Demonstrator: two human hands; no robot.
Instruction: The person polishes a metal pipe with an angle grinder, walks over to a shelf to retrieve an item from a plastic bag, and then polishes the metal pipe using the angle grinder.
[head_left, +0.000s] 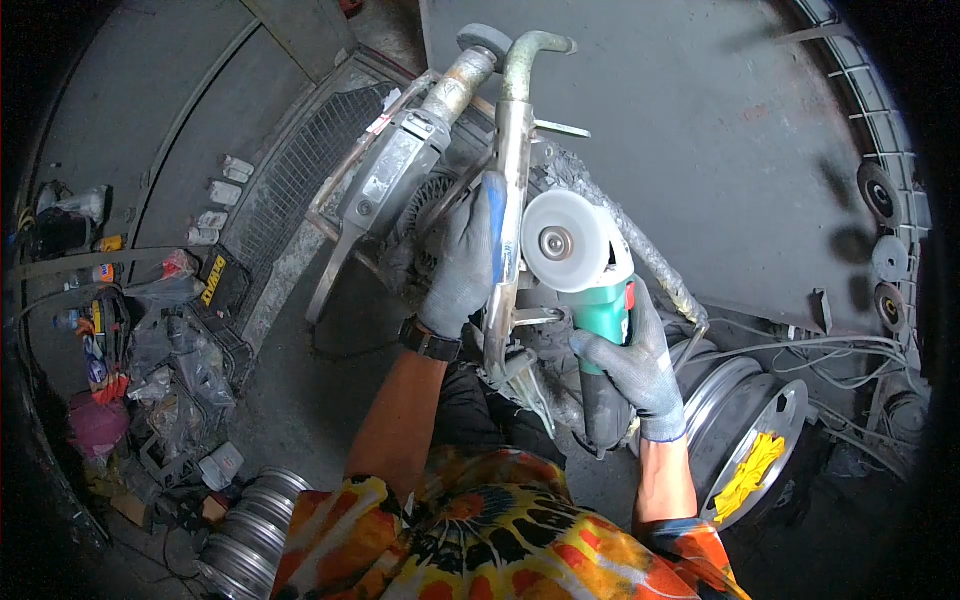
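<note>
My left hand (462, 255), in a grey glove, is closed around a bent metal tube (514, 135) with side brackets, which stands nearly upright before me. My right hand (640, 355), gloved too, is wrapped round the green and black body of an angle grinder (600, 315). A pale round disc (562, 240) sits on the grinder head and faces up, just right of the tube. Whether the disc touches the tube, I cannot tell. Part of the grinder body is hidden under my fingers.
A large grey power tool (392, 170) rests on a frame to the left. Wheel rims (715, 400) lie at right, one with a yellow cloth (752, 475), and more rims (255, 525) stand bottom left. Cables (840, 345) run along the right. A cluttered DeWalt box (222, 285) lies left.
</note>
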